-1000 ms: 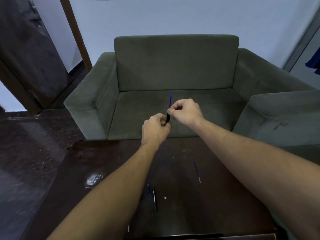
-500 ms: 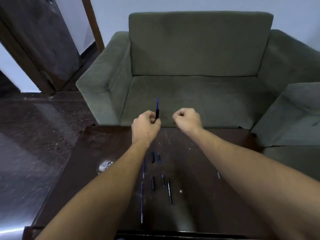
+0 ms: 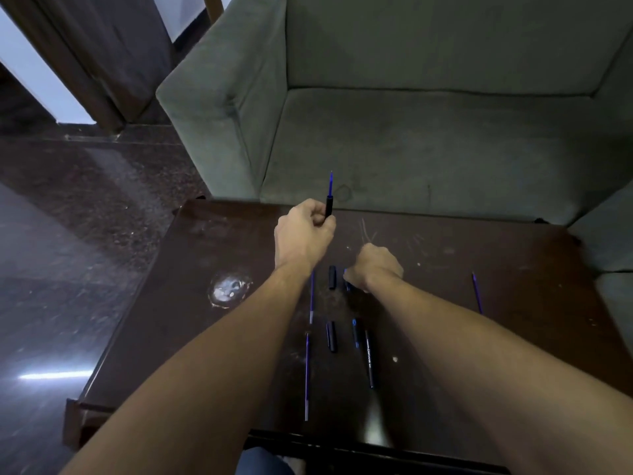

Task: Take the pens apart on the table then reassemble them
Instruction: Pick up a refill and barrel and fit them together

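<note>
Behind the dark tabletop [image 3: 205, 303] a green sofa [image 3: 445, 149] was seen. A pen barrel [image 3: 329, 206], its blue refill [image 3: 331, 183] sticking up, was held upright in the left hand's [image 3: 303, 234] closed grip. A small blue piece [image 3: 346, 284] was pinched by the right hand [image 3: 376, 269] on the tabletop, just beside a black cap [image 3: 332, 277]. Loose refills [image 3: 307, 375] were laid nearer.

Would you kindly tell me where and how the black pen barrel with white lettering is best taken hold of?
I would pinch the lettered black barrel at mid-length, from above, gripping across its narrow width. It lies flat on the table, too thin for a side scoop. Favour its right side: the short blue-tipped piece crowds its far end on the left.
</note>
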